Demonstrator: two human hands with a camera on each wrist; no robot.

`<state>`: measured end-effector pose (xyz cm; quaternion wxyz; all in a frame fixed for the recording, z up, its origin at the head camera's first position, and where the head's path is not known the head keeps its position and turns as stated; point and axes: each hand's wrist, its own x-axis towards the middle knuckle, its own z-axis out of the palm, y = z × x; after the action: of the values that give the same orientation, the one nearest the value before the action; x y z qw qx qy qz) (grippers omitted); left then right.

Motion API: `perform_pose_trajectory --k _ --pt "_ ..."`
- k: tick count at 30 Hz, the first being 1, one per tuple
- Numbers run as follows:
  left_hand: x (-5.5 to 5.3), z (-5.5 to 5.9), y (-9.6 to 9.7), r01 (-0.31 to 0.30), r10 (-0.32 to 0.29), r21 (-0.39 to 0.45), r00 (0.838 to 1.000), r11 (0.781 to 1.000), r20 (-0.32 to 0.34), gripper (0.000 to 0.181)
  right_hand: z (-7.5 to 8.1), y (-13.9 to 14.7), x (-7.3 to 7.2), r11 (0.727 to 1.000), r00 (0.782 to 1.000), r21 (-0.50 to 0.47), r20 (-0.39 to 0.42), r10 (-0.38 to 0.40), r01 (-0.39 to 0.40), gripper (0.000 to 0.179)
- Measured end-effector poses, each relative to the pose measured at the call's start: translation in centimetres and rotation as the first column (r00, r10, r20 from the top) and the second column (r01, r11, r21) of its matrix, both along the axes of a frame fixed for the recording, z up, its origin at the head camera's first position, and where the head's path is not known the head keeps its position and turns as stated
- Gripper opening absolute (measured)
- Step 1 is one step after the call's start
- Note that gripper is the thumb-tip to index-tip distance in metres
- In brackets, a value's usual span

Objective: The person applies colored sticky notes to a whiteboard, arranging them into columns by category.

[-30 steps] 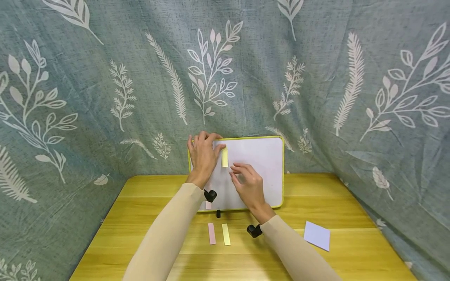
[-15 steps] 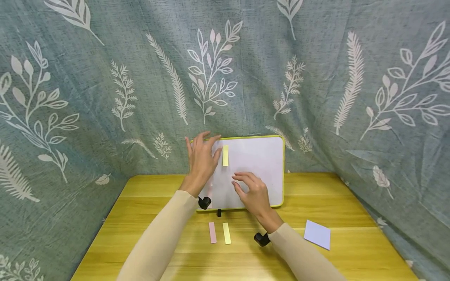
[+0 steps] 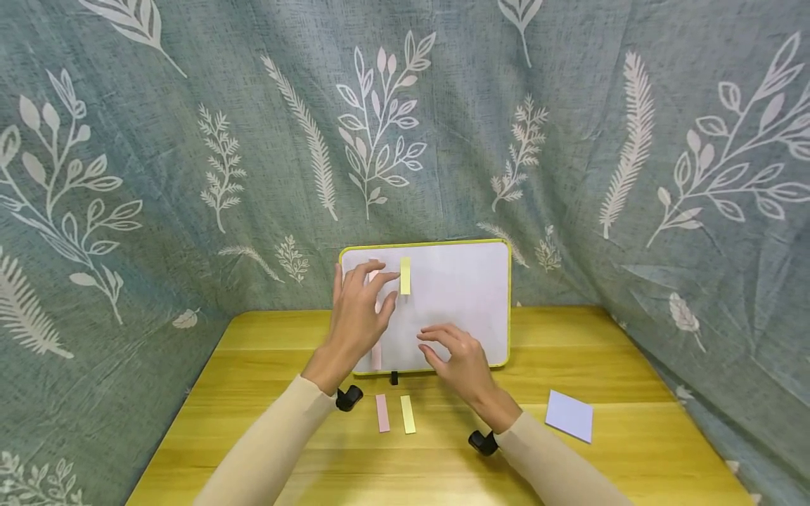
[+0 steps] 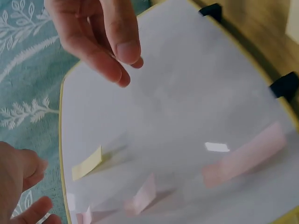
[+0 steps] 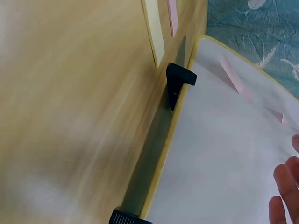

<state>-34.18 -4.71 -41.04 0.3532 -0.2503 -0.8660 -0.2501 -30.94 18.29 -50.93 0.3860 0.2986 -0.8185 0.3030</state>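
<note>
A whiteboard [image 3: 468,295] with a yellow frame stands upright, leaning back on the table. One yellow sticky strip [image 3: 405,275] hangs on it near the top, its lower end curling away in the left wrist view. Along the left side are pink sticky strips, a long one [image 4: 247,156] low down and shorter ones [image 4: 145,193] above. My left hand [image 3: 357,316] hovers before this side, fingers spread and bent loosely, partly hiding the pink strips. Lower and to the right, my right hand [image 3: 465,365] hangs in front of the board with relaxed fingers. Nothing shows in either hand.
A pink strip pad [image 3: 382,413] and a yellow strip pad [image 3: 408,414] lie side by side before the board. To the right sits a square lilac note pad [image 3: 569,416]. Black feet [image 5: 180,77] hold the board's lower edge. A patterned curtain [image 3: 253,161] closes off the back.
My left hand has come off the yellow strip and the board's top edge, moving down and left. My right hand has drawn lower and slightly right. The yellow strip stays on the board.
</note>
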Motion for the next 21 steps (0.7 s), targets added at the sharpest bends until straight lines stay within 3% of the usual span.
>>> perform_pose_trajectory --k 5,12,21 --pt "1.7 -1.2 -1.1 0.036 -0.037 -0.031 0.999 0.999 -0.023 0.027 -0.5 -0.2 0.7 0.997 0.999 0.066 0.042 0.033 -0.036 0.026" --pt "3.8 -3.7 -2.3 0.088 -0.089 -0.068 0.996 0.994 -0.01 0.026 -1.4 -0.4 1.8 0.988 0.993 0.137 0.105 0.057 -0.071 0.028" --pt "5.4 -5.9 -4.0 0.107 -0.105 -0.099 0.994 0.989 0.026 0.025 -2.4 -0.9 2.2 0.97 0.982 0.198 0.149 0.112 -0.141 0.034"
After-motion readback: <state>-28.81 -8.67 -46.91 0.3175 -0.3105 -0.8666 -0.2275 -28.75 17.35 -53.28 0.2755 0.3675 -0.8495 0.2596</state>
